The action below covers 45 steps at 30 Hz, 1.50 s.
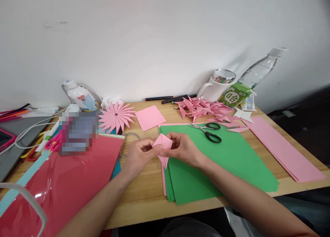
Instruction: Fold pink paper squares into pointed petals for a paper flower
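Between my two hands is a folded pink paper piece point(165, 143), kite-like with creases and a point hanging downward. My left hand point(140, 152) pinches its left side, thumb on the front face. On the right side, my right hand point(183, 149) grips it with thumb in front and fingers behind. Both hands hover over the left edge of a stack of green paper point(219, 161). Behind them lies a square pink paper pile point(150, 117). A pink many-pointed paper star point(117, 116) is to its left, and several folded pink pointed pieces point(201, 108) are heaped to the right.
Black-handled scissors point(210, 131) lie on the green stack. Long pink strips point(286, 147) are at the right. Along the wall stand a white mug point(218, 85), a green box point(235, 94), a tilted clear bottle point(260, 72) and a white bottle point(81, 96). Red sheets point(74, 175) cover the left.
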Available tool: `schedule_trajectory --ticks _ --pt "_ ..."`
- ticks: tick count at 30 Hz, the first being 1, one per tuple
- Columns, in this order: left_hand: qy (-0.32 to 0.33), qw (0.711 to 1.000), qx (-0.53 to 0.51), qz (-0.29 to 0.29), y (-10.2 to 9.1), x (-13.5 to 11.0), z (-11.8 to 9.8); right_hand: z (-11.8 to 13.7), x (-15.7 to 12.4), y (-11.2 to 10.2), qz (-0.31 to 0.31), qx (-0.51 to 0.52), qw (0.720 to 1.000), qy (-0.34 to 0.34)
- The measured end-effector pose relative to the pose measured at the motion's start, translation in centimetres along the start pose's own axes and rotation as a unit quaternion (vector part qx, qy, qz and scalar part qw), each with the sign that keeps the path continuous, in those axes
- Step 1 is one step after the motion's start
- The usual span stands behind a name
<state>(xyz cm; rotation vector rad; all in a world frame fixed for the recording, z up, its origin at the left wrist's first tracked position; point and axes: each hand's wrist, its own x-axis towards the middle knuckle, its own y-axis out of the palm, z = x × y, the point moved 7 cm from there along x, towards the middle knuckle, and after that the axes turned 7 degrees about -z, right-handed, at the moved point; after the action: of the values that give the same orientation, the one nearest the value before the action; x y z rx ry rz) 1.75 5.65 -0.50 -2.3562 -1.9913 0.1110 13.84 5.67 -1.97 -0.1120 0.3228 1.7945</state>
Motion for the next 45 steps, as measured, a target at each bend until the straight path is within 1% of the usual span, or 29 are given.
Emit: schedule_trajectory --ticks 7,12,18,22,27,29,33,35,41,45 --pt "0.008 0.999 0.029 -0.036 -0.6 0.1 -0.4 0.4 0.1 0.0 0.017 0.018 1.0 -0.012" --pt "-0.011 1.0 0.009 -0.019 -0.3 -0.1 0.2 0.2 0.1 0.0 0.017 0.031 0.999 0.002" --pt "-0.011 0.999 -0.001 -0.032 -0.3 -0.1 0.3 0.2 0.1 -0.1 0.015 0.042 0.999 0.006" --pt "-0.02 0.999 0.002 -0.035 -0.3 0.0 0.3 0.4 0.1 -0.3 0.009 0.019 1.0 0.0" --pt "-0.044 0.999 0.022 -0.01 0.0 0.1 0.9 0.0 0.2 -0.2 0.011 -0.007 1.0 0.007" --pt "-0.041 0.999 0.027 -0.023 -0.3 0.2 1.0 -0.3 0.2 -0.2 0.017 -0.005 1.0 0.011" --pt "-0.026 0.996 0.024 -0.079 -1.3 0.5 1.1 -1.0 0.2 0.6 0.075 -0.005 0.996 0.048" --pt "-0.023 0.995 0.011 -0.096 -1.7 0.6 1.3 -1.2 0.0 0.8 0.091 -0.01 0.994 0.058" --pt "-0.042 0.991 -0.063 -0.108 -1.7 0.8 1.5 -0.3 -0.1 0.9 0.083 -0.004 0.996 0.023" --pt "-0.042 0.99 -0.081 -0.112 -1.7 0.8 1.4 -0.5 -0.2 1.1 0.099 0.011 0.994 0.045"
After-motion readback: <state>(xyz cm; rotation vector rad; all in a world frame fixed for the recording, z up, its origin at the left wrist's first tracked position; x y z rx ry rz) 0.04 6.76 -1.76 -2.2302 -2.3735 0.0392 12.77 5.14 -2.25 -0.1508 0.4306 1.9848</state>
